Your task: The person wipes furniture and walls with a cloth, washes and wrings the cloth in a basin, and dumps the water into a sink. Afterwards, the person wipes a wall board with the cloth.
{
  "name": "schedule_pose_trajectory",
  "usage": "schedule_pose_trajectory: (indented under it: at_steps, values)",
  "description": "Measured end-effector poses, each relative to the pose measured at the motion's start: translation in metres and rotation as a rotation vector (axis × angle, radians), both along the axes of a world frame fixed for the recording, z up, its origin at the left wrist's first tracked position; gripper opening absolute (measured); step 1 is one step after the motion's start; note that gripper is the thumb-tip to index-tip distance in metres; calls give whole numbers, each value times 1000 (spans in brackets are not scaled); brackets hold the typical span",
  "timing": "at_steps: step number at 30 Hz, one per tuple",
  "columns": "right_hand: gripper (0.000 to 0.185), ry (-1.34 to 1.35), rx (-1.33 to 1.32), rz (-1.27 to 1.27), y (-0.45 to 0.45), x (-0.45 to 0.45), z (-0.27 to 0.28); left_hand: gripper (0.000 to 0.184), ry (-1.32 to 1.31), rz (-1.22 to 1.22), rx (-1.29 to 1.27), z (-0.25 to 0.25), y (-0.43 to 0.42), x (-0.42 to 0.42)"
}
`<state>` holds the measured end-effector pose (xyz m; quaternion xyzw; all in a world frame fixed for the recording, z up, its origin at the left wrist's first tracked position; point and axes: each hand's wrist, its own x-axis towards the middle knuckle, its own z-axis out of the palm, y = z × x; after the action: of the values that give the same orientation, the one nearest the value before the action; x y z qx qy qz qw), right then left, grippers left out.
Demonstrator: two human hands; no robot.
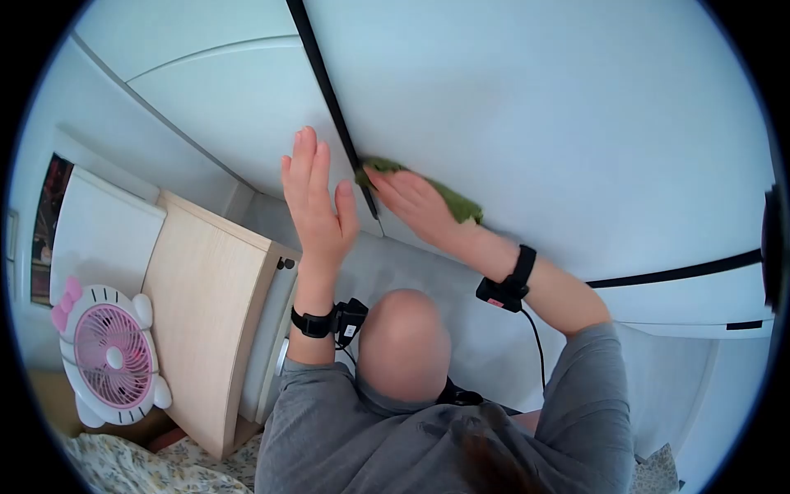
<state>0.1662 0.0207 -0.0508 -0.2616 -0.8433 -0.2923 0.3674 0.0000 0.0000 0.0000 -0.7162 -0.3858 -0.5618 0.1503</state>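
A green cloth (457,202) lies pressed against a large white panel (559,107), close to the black strip (329,90) along the panel's left edge. My right hand (415,204) is laid over the cloth and holds it to the surface. Part of the cloth is hidden under the palm and fingers. Left of the black strip, my left hand (319,202) is raised with its fingers stretched upward and the thumb apart. Nothing is in it. Both wrists wear a black strap with a small box and a cable.
A light wood cabinet (202,305) stands at the left, with a pink and white cat-shaped fan (113,358) beside it. My bare knee (403,346) is bent below my hands. A black band (683,269) crosses the white surface at lower right. Flowered fabric (148,465) lies at lower left.
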Motion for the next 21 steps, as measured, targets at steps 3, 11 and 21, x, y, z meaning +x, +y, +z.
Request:
schedule_pose_trajectory:
  at_steps: [3,11,21]
  values:
    - [45,30,-177,42,5,-1,-62,48,81,-6,-66,0,4,-6]
    - [55,-985,58,-269,-15,62,-215,49,343,-34,-135,-70,10,-9]
    - [51,-892,-296,-266,-77,167,-166,46,327,-26,-107,-62,19,-11]
